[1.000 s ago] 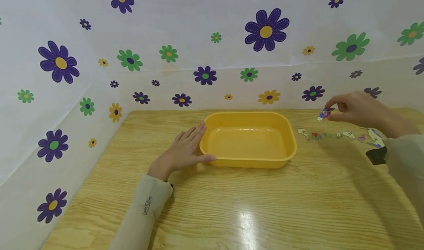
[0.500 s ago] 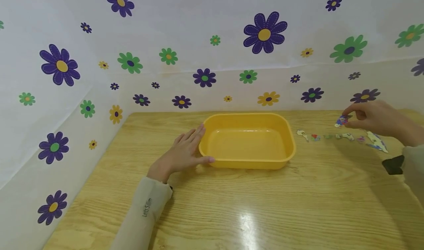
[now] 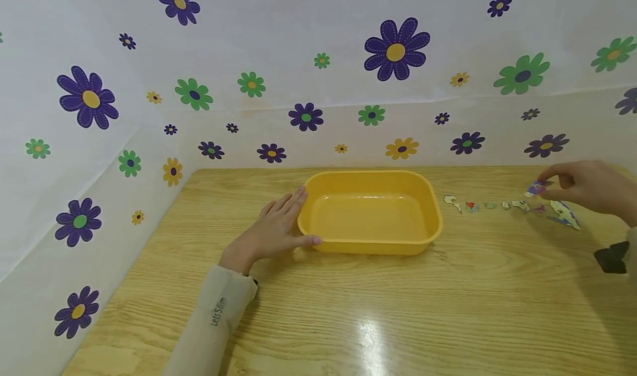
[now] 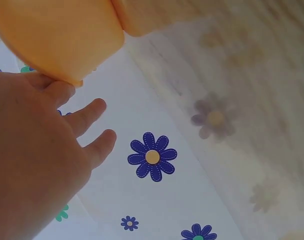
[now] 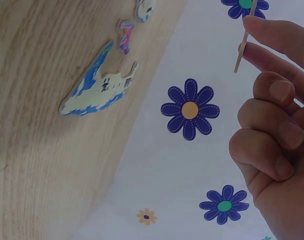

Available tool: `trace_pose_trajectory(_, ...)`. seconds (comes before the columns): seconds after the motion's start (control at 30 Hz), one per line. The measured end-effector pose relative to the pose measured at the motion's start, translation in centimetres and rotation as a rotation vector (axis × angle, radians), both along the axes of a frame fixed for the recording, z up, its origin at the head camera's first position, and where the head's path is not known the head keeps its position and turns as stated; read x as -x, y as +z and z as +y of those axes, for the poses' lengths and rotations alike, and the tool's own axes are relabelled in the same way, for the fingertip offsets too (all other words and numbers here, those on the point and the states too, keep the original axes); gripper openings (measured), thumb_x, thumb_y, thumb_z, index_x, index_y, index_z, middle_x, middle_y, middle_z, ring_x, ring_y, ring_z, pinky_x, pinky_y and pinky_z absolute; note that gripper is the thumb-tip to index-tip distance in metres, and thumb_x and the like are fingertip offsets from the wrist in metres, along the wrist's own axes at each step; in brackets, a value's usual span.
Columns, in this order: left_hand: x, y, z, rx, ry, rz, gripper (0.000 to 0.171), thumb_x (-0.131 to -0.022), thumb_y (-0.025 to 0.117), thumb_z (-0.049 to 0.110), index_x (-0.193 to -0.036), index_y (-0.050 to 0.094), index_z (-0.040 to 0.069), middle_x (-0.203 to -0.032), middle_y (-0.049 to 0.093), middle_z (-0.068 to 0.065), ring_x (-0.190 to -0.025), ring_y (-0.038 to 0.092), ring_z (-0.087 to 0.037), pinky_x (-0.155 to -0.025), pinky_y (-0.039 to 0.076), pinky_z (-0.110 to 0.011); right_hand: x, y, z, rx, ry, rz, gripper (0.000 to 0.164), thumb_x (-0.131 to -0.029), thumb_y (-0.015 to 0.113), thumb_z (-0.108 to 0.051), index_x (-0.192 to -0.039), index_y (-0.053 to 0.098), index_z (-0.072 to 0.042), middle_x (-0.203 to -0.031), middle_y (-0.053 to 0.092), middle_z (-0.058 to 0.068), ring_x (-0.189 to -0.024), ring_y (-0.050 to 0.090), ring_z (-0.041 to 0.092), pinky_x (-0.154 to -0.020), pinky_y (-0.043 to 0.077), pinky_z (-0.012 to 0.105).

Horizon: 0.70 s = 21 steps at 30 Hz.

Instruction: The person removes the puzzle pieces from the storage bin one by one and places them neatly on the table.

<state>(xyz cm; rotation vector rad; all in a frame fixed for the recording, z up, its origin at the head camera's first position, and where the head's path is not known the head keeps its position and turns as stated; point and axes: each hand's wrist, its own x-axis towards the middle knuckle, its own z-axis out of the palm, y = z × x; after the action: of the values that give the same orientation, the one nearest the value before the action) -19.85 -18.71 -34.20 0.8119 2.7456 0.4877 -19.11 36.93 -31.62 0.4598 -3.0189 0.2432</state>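
Observation:
A yellow plastic basin point(image 3: 370, 248) stands on the wooden table. My left hand point(image 3: 266, 232) rests against its left end, fingers along the side and thumb at the front rim. To the right, my right hand point(image 3: 592, 188) pinches a small flat puzzle-like piece point(image 3: 536, 188), patterned in purple and blue, between thumb and index finger above the table. The right wrist view shows that piece point(image 5: 239, 57) edge-on and thin, the other fingers curled in. Beneath and left of this hand lies a row of several flat cut-out pieces, ending in a larger cream-and-blue one point(image 3: 566, 214).
At the row's left end lies a cream piece point(image 3: 453, 202), with a red-and-green one point(image 3: 472, 207) beside it. A white flower-printed sheet point(image 3: 298, 44) hangs behind and to the left of the table point(image 3: 298, 320).
My right hand has moved rightward and slightly down, still pinching the small piece. The left hand and the basin have stayed in place.

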Motion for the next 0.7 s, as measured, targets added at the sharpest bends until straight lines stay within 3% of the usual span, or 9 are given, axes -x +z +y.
trace_pose_trajectory(0.33,0.1,1.1,0.0,0.029,0.006,0.031,0.109,-0.091,0.063,0.064,-0.163,0.008,0.004,-0.169,0.011,-0.012,-0.154,0.008,-0.036,-0.122,0.001,-0.056,-0.4,-0.9,2.0,0.01,-0.013,0.018,0.021,-0.089,0.076,-0.01,-0.095,0.069,0.009,-0.062,0.035,-0.003,-0.053,0.029,0.008,-0.052,0.026,0.027)
trace_pose_trajectory(0.53,-0.2,1.2,-0.5,0.012,-0.004,0.091,0.102,-0.093,0.066,0.057,-0.162,0.014,0.003,-0.167,0.018,-0.014,-0.153,0.012,-0.038,-0.122,0.004,-0.058,-0.5,-1.5,3.0,0.034,-0.009,0.041,0.018,-0.084,0.078,-0.005,-0.091,0.07,0.009,-0.06,0.036,-0.003,-0.053,0.03,0.007,-0.051,0.027,0.027)
trace_pose_trajectory(0.7,-0.4,1.2,-0.5,0.023,-0.011,0.098,0.1,-0.094,0.065,0.057,-0.162,0.017,0.003,-0.168,0.017,-0.014,-0.153,0.012,-0.038,-0.122,0.004,-0.057,-0.8,-1.6,3.6,0.047,-0.034,0.024,0.022,-0.083,0.079,-0.006,-0.089,0.069,0.012,-0.057,0.037,-0.004,-0.051,0.031,0.006,-0.051,0.028,0.026)
